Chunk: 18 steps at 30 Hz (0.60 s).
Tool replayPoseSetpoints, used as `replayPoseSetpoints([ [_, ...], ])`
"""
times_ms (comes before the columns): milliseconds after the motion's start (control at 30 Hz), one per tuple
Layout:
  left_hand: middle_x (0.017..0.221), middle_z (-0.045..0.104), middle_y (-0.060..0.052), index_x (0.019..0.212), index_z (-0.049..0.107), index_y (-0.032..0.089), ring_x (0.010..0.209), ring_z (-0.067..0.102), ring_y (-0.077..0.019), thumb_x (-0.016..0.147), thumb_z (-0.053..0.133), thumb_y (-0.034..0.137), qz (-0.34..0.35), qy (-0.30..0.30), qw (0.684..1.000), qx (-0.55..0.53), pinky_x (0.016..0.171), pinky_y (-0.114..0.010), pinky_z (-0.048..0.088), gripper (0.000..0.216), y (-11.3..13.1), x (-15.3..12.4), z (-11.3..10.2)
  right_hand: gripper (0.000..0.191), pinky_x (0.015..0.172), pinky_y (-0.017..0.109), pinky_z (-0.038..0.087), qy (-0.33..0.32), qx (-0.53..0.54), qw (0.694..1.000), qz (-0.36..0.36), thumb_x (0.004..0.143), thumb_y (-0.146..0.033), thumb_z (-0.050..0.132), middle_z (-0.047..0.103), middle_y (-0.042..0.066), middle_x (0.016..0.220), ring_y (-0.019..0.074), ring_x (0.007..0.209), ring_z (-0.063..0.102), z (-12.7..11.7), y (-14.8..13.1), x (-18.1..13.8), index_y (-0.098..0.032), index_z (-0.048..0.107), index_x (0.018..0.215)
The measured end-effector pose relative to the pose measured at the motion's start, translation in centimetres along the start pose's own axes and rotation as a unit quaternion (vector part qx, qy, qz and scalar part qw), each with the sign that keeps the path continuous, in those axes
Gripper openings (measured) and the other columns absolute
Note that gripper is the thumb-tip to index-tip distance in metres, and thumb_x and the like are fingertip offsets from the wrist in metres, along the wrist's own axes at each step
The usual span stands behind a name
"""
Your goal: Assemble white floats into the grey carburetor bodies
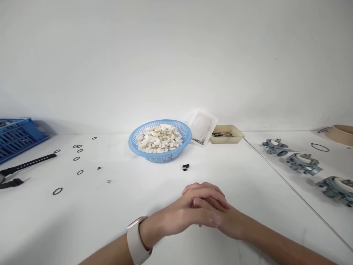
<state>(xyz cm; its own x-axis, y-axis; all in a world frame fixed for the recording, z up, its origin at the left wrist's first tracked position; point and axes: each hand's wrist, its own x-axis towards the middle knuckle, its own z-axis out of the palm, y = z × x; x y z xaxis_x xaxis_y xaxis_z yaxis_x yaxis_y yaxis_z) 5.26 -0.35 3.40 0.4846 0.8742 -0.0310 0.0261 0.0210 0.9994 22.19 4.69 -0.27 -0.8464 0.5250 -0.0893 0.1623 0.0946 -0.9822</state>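
Observation:
My two hands rest folded together on the white table near its front edge. My left hand (182, 215), with a pale wristwatch (136, 239) on the wrist, lies over my right hand (233, 221), its fingers closed across it. The right hand's fingers curl out from beneath at the far side. Neither hand shows anything held. Nearest to them are two small black parts (185, 167) on the table just beyond, and behind those a blue mesh basket (160, 158) heaped with white curved pieces (159, 138).
Several black O-rings (57, 191) lie scattered at the left, near a black strap (27, 163) and a blue crate (16, 136). A clear tray (202, 127) and a beige tray (227, 134) stand by the wall. Three grey metal carburetors (303, 163) sit on the right.

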Motion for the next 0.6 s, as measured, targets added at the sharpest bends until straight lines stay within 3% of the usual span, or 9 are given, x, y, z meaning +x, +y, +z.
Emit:
replayPoseSetpoints([
  [300,0.125,0.066,-0.009,0.105,0.08,0.023,0.131,0.054,-0.0345,0.073,0.079,0.024,0.001,-0.032,0.998,-0.06,0.103,-0.044,0.056,0.032,0.6,0.0,-0.2,0.039,0.109,0.046,0.055,-0.014,0.004,1.0,-0.026,0.108,-0.06,0.047,0.06,0.007,0.132,0.029,0.134,0.054,-0.2,1.1,-0.1,-0.032,0.068,0.125],
  [467,0.129,0.063,-0.008,0.105,0.08,0.024,0.136,0.05,-0.036,0.072,0.08,0.026,0.0,-0.03,0.997,-0.067,0.106,-0.046,0.053,0.034,0.5,0.0,-0.2,0.039,0.107,0.044,0.055,-0.03,-0.02,0.997,-0.062,0.108,-0.06,0.045,0.06,0.005,0.129,0.0283,0.13,0.056,-0.1,0.9,0.0,-0.031,0.069,0.12],
  [600,0.13,0.062,-0.008,0.107,0.081,0.024,0.134,0.052,-0.035,0.073,0.079,0.025,0.004,-0.029,0.998,-0.057,0.108,-0.046,0.052,0.033,0.5,-0.1,-0.2,0.04,0.11,0.044,0.054,-0.017,-0.027,0.998,-0.049,0.109,-0.059,0.044,0.06,0.006,0.131,0.0281,0.132,0.055,-0.1,0.7,-0.1,-0.032,0.07,0.121],
])
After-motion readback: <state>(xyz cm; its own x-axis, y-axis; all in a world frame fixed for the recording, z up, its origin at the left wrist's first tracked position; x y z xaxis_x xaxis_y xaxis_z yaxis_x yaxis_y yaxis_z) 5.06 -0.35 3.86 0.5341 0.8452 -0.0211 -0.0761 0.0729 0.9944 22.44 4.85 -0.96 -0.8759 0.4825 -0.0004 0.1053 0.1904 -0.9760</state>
